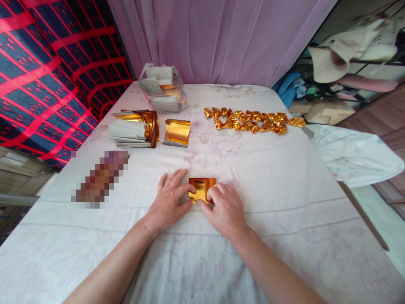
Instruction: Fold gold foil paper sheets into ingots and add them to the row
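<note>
A small sheet of gold foil paper [201, 192] lies on the cloth-covered table in front of me. My left hand [171, 198] rests at its left side with the fingers spread. The left index fingertip touches the foil, and the thumb lies by its lower left corner. On the right side, my right hand [226, 207] has curled fingers on the paper, with its thumb at the lower edge. The right hand covers part of the sheet's right end.
Farther back are a fanned foil stack [136, 128], a smaller stack [177, 132] and a clear bag [163, 88] of sheets. Folded gold foil pieces [253, 120] form rows at the right. A pixelated object [99, 179] lies left. Cluttered shelves [348, 63] stand beyond the table's right edge.
</note>
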### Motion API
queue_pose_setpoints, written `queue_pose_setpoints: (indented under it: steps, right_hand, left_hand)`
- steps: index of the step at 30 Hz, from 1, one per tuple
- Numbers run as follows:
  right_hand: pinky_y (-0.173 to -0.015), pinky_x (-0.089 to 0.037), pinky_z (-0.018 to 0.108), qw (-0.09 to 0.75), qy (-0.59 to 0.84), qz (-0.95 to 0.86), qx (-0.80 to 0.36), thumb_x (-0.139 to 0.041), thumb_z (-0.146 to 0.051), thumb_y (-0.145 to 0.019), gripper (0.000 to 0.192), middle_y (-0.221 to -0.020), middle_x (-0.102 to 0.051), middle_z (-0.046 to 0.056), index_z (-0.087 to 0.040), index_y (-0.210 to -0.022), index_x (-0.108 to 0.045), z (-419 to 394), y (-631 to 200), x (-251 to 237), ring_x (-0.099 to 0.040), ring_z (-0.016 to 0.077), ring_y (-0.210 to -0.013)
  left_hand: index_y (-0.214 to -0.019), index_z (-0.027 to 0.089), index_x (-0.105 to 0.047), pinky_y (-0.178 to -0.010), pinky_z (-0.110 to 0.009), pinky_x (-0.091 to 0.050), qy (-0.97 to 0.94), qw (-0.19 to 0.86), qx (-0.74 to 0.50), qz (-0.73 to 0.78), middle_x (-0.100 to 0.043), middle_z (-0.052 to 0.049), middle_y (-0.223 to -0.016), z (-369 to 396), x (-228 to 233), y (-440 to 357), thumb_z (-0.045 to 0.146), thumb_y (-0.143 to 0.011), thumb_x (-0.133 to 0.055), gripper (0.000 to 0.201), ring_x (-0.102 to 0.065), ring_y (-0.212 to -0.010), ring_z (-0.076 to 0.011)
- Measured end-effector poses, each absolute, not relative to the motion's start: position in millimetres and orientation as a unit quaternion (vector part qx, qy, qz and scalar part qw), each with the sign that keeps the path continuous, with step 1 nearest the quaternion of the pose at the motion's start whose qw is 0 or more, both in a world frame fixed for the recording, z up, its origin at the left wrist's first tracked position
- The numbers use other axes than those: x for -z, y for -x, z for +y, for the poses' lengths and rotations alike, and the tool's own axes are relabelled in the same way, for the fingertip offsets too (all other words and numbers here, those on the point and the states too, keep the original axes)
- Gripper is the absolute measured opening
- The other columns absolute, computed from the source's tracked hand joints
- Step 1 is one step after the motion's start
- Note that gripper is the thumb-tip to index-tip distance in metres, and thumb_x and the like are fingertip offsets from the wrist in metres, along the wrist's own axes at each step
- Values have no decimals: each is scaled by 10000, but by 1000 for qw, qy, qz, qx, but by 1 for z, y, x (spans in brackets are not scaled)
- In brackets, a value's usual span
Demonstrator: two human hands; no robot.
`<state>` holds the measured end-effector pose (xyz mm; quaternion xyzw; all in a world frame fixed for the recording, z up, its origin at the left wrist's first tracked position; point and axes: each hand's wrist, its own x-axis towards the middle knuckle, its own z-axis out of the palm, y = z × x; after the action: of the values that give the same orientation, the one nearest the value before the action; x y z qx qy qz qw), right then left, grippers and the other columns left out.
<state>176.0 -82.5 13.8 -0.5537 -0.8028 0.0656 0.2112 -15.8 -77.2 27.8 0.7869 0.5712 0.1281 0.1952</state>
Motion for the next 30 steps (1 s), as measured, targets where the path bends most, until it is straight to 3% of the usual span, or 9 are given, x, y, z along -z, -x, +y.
queue_pose_setpoints:
  steps: [5, 30]
  right_hand:
    - [-671, -344, 334, 208, 550, -806, -61, -699, -346, -806, 260, -737, -553, 26, -228, -677, -506, -82, -177, -15, -508, 193, -722]
    - [-684, -372, 291, 136, 563, -799, -163, -752, -208, -740, 231, -733, -596, -20, -222, -660, -536, -72, -202, -35, -564, 166, -741]
  left_hand:
    - [-925, 275, -670, -1166, -587, -120, -782, 197, -132, 576, -434, -41, -1508, -77, -30, 12, 290, -810, -651, 117, -299, -1434, -297]
    - [-934, 284, -641, -1165, -593, -111, -775, 233, -121, 574, -419, -35, -1518, -75, -33, 14, 248, -796, -667, 146, -264, -1453, -272]
